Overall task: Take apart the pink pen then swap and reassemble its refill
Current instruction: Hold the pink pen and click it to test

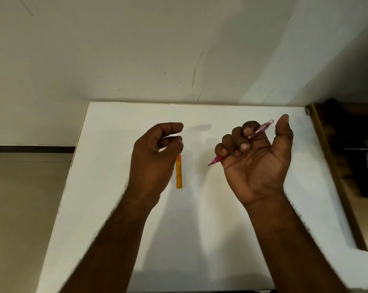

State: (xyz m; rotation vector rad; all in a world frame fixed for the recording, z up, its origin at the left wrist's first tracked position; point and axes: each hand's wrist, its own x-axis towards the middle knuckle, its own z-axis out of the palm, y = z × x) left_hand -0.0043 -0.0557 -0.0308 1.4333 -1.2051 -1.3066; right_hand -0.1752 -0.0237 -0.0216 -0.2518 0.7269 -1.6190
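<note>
Head view: right hand (257, 157) curls its fingers around the pink pen (218, 159), thumb raised. Left hand (155, 157) hovers loosely cupped, holding nothing, an orange piece (179, 172) just beside it on the table (200, 229).

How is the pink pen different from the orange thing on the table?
The pink pen is held up in the right hand, while the orange piece lies flat on the white table, untouched. The pink pen slants, its tip pointing down toward the left; the orange piece lies straight, pointing away from the person. The pen looks longer, though fingers hide its middle. Both are thin, stick-like and see-through coloured plastic.
</note>
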